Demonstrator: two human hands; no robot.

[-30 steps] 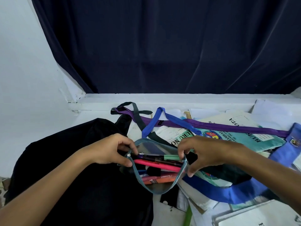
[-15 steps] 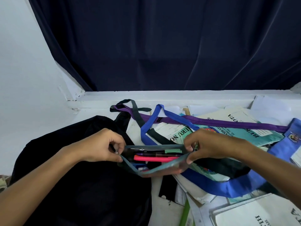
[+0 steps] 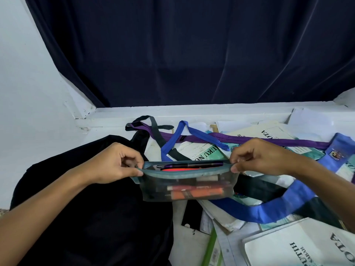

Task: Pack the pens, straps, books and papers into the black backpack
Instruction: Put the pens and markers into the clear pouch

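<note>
Black backpack (image 3: 80,217) lies flat at left, covering most of the near-left surface; cannot tell if its main opening is unzipped — nothing visible inside it. Books and papers (image 3: 299,244) spread over the right half (several overlap, printed covers facing up); a broad blue strap (image 3: 269,212) loops across them, a purple strap (image 3: 269,140) runs along the back, a black strap (image 3: 156,131) lies near the backpack's top.

Mesh pencil pouch (image 3: 187,181) is held up in the centre, between backpack and paper pile, its left end over the backpack's edge; top opening stretched into a narrow slit, not zipped; pens (image 3: 192,166) show through the gap — one dark, one red — and more pens and an orange marker (image 3: 197,193) lie along the bottom behind the mesh.

Left hand (image 3: 113,164): fingers curled, thumb and forefinger pinching the pouch's left top corner at the zip end. Right hand (image 3: 261,157): same curl, pinching the right top corner; both pull the rim taut.
</note>
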